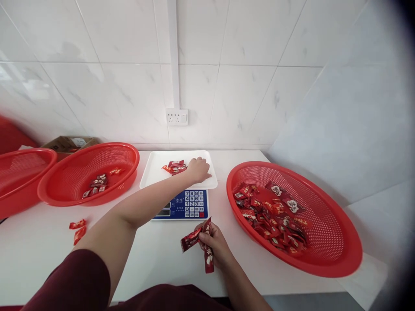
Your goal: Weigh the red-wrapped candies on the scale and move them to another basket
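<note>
My left hand [198,170] reaches over the white tray [152,166] of a digital scale, its fingers curled in. Whatever those fingers hold, if anything, is hidden. Just left of them, several red packets [175,167] lie in a small pile on the tray. Below, the blue scale panel [178,206] with its keypad is partly covered by my left arm. Near the table's front, my right hand [216,245] pinches red sachets [209,252] between thumb and fingers; two stick out, one pointing left and one roughly upright.
At right stands a big red perforated basket [337,233] with many red packets. Another red basket [125,151] at left holds several packets, beside a third basket [19,185]. Loose red packets [78,231] lie near my left arm. A cardboard box [61,142] and a wall socket [177,117] are behind.
</note>
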`<act>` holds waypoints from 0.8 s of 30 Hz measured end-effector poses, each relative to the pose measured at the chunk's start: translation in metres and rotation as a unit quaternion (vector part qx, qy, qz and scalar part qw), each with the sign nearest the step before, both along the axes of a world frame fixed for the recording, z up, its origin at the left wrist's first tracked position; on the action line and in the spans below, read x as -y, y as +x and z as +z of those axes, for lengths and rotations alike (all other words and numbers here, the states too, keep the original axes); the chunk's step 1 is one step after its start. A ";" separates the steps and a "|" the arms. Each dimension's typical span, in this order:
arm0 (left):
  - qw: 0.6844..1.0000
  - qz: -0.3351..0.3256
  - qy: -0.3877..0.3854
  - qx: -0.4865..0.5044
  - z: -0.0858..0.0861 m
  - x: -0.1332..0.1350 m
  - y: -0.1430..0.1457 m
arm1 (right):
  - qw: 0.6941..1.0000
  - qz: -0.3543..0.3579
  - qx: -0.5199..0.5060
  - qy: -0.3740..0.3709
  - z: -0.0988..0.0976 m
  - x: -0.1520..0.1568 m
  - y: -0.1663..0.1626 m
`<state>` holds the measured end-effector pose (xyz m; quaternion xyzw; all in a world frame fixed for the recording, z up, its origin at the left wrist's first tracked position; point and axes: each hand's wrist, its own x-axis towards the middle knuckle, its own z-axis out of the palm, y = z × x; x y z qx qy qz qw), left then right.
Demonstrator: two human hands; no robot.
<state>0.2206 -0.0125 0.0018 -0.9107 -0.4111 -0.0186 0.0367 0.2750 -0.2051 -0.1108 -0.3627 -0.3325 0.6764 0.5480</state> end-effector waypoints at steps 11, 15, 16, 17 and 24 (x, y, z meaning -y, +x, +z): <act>0.998 0.053 -0.003 0.046 0.043 -0.013 -0.048 | 1.000 0.010 -0.001 -0.004 0.000 0.002 0.001; 0.993 0.097 -0.027 0.068 0.049 -0.026 -0.093 | 1.000 0.021 -0.001 -0.011 0.001 0.004 0.000; 0.991 0.106 -0.035 0.073 0.047 -0.027 -0.102 | 1.000 0.026 0.000 -0.014 0.001 0.004 -0.001; 0.990 0.113 -0.042 0.078 0.043 -0.027 -0.109 | 0.999 0.029 0.001 -0.016 0.001 0.004 -0.001; 0.983 0.126 -0.063 0.120 0.019 -0.021 -0.124 | 1.000 0.023 0.008 -0.018 -0.001 0.003 -0.001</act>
